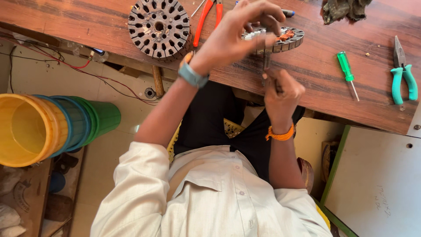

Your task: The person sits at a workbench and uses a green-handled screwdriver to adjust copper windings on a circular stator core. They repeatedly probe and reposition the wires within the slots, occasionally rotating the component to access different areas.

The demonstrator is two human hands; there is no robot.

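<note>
Right hand [283, 94]: fist closed on a thin metal tool [266, 61], at desk [324, 66] edge. Left hand [239, 33]: fingers pinched over wound stator [280, 39], lying on desk. Beyond: bare stator [158, 27], red pliers [206, 17].

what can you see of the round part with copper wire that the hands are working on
The wound stator is a flat metal ring with slotted teeth, lying on the wooden bench near its front edge. Copper-coloured winding shows on its far right side, and pale sleeves sit in slots at the left. The left hand covers much of it from above; the right hand holds a thin tool up toward its near rim.
</note>
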